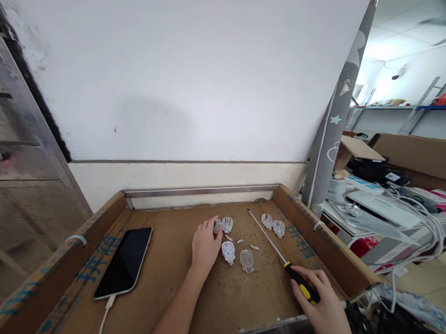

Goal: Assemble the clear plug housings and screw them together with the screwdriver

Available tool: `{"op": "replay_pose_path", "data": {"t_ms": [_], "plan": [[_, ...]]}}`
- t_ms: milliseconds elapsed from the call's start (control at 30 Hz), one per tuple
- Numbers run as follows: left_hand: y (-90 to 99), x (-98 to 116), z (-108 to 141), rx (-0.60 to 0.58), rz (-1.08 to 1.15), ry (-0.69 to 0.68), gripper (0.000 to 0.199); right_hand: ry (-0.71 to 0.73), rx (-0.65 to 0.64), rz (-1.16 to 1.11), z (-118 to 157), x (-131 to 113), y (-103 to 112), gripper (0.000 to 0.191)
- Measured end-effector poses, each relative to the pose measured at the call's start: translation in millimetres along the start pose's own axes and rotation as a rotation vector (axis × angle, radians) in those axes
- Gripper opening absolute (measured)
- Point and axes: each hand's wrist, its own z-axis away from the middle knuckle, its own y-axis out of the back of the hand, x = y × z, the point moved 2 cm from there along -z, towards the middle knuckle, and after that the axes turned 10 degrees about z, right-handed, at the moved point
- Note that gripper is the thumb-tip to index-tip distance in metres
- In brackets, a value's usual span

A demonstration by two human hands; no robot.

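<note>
My right hand (321, 298) is closed around the black and yellow handle of a screwdriver (266, 235), whose long thin shaft points up and left over the cardboard. At the middle, my left hand (206, 244) pinches a clear plastic plug (217, 226), partly covered by its fingers. Right beside that is another clear plug (227, 224) with metal pins. Nearer to me lie a white plug piece (228, 252) and a clear round cover (247, 261). Small pale strips (254, 247) are scattered between them. Two more clear plugs (273, 225) sit at the right.
A cardboard-lined tray (168, 268) with raised sides holds everything. A phone (124, 262) on a white cable lies at its left. Behind stands a white wall (190, 89). To the right, a cluttered table bears boxes (422, 161) and coiled white cables (428, 217).
</note>
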Motion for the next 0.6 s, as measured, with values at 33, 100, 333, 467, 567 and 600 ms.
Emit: {"op": "replay_pose_path", "data": {"t_ms": [33, 100, 333, 467, 567, 600], "plan": [[-0.5, -0.7, -0.5, -0.004, 0.001, -0.009, 0.033, -0.017, -0.009, -0.012, 0.3, -0.2, 0.1, 0.031], [-0.9, -1.9, -1.4, -0.006, 0.007, -0.026, 0.034, -0.047, -0.03, -0.029, 0.9, -0.8, 0.6, 0.032], [4.4, 13.9, 6.2, 0.035, 0.054, -0.232, 0.029, -0.063, -0.041, -0.029, 1.7, -1.7, 1.0, 0.032], [-5.4, 24.5, 13.1, -0.102, 0.055, -0.306, 0.013, -0.031, -0.013, -0.015, 0.8, -5.4, 3.6, 0.032], [-13.5, 25.1, 13.0, -0.118, 0.069, -0.258, 0.009, -0.016, 0.016, 0.007, 0.7, -9.9, 7.9, 0.031], [-15.5, 24.7, 12.2, -0.119, 0.075, -0.241, 0.007, -0.021, 0.023, 0.019, 0.8, -11.2, 9.2, 0.031]]}}
